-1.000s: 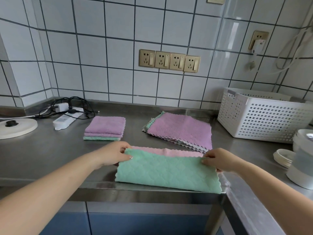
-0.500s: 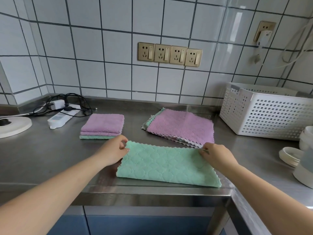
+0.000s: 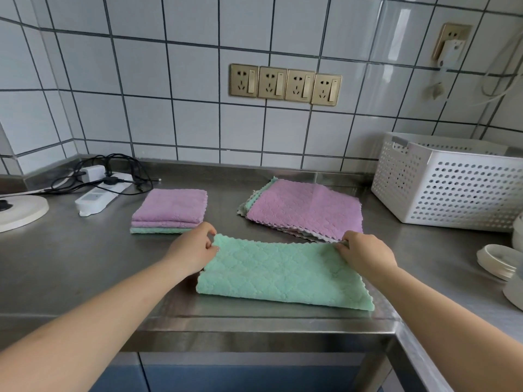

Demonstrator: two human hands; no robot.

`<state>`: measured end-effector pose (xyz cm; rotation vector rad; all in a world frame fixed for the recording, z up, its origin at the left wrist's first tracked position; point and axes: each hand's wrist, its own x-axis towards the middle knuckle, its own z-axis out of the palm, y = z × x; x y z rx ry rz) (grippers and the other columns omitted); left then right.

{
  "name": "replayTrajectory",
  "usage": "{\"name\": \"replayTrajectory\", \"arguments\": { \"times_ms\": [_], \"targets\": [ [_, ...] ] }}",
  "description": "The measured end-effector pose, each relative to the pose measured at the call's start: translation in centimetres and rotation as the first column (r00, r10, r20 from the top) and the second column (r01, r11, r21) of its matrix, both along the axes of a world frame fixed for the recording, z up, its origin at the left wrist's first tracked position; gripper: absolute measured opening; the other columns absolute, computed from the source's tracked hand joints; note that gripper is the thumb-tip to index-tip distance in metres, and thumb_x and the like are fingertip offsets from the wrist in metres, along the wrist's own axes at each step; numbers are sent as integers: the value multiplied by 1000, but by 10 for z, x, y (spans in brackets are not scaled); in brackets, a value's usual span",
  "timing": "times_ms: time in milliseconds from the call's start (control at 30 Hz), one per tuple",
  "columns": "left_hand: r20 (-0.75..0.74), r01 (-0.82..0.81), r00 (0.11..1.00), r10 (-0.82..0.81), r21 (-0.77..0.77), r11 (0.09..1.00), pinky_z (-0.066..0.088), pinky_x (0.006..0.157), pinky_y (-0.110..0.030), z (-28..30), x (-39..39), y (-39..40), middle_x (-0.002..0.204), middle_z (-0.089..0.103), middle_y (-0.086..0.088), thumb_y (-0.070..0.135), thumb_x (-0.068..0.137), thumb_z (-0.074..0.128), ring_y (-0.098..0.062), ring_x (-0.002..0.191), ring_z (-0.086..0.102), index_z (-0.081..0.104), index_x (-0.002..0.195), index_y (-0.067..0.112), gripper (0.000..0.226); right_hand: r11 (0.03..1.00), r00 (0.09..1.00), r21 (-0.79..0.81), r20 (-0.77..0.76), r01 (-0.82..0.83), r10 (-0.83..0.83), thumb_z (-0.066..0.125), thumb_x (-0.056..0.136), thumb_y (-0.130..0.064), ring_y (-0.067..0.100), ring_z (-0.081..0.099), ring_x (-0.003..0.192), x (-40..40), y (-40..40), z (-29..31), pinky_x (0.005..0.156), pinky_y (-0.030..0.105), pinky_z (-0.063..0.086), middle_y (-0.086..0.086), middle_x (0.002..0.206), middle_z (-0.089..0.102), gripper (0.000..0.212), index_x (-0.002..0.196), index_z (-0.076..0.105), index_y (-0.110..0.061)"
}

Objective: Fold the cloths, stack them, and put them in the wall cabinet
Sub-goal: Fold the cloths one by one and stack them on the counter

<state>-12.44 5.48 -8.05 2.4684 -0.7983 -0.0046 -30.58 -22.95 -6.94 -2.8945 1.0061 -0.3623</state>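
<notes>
- The green cloth (image 3: 283,275) lies folded once on the steel counter (image 3: 70,264), right at the front edge, a long strip running left to right across the person's body.
- Left hand (image 3: 192,250) sits at the strip's far left corner, fingers curled and pinching that corner.
- Right hand (image 3: 365,253) does the same at the far right corner, fingertips nipped on the scalloped edge.
- So each hand has one end of the long axis, and neither is nearer the middle; the cloth sits squarely between them.
- That is what the next fold looks to turn on: the strip is long sideways, so one end has to travel across to meet the other, left over right or right over left.
- My guess is the half-fold is done and the quarter-fold is next.
- Beyond the left hand waits the folded stack (image 3: 169,212), purple on top, green at the bottom, near enough for that hand to reach.
- Beyond the right hand lies the unfolded pile (image 3: 305,210), purple on top, its front edge just beside the right fingers.
- Plenty left: several cloths unfolded, and no wall cabinet in view.
- A white basket (image 3: 452,188) stands at the far right.
</notes>
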Motion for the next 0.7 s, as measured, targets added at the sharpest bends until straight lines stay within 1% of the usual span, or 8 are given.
{"name": "replayTrajectory", "arguments": {
  "times_ms": [100,167,300,367,500,567,633,700],
  "targets": [
    [-53,3,999,-2,11,1000,49,77,-35,1,2,-1,88,65,0,24,89,58,-16,85,60,48,119,17,32,998,999,48,-7,34,-34,45,95,-41,25,58,76,3,-5,-2,59,27,44,2,85,62,30,103,59,-16],
    [-69,-2,998,5,44,999,48,82,-33,4,3,0,106,61,1,27,89,58,-15,95,57,45,126,18,40,994,998,84,5,63,-64,46,94,-42,25,63,80,2,-6,-1,62,27,47,3,95,66,29,109,58,-19],
    [124,37,991,-51,109,993,41,98,-32,14,-12,-5,139,42,0,31,92,52,-18,121,47,40,137,20,48,997,991,23,118,-70,67,48,94,-39,26,56,109,4,17,5,83,34,48,5,128,53,36,125,54,-22],
    [152,159,972,-180,140,977,32,107,-30,17,-29,-20,145,37,0,27,95,45,-18,132,38,37,141,19,47,976,975,69,99,-205,198,48,95,-35,25,49,122,13,46,6,96,35,43,3,139,46,40,132,50,-22],
    [122,325,922,-368,276,905,16,115,-25,5,-62,-56,155,24,-4,21,97,37,-16,142,22,26,146,11,51,928,926,112,-96,-355,366,40,95,-37,21,23,143,34,101,-18,114,47,22,2,155,25,50,143,33,-25],
    [95,331,916,-391,373,867,12,118,-31,-7,-64,-61,158,15,-5,24,98,33,-17,145,14,19,148,10,53,929,921,100,-135,-355,367,27,95,-45,17,14,146,35,111,-30,115,48,16,0,157,20,54,146,27,-28],
    [78,295,929,-363,439,849,6,119,-35,-15,-59,-55,159,5,-1,35,99,27,-16,146,4,12,150,15,56,942,927,73,-166,-328,336,7,84,-60,16,9,147,30,110,-36,117,45,12,-2,159,14,71,148,20,-31],
    [71,251,945,-318,466,848,1,119,-35,-18,-55,-46,159,-2,3,47,98,23,-14,146,-2,7,151,21,60,950,932,85,-189,-300,311,9,86,-68,16,4,147,24,101,-34,118,45,7,-2,160,9,73,149,15,-32]
  ]
}}
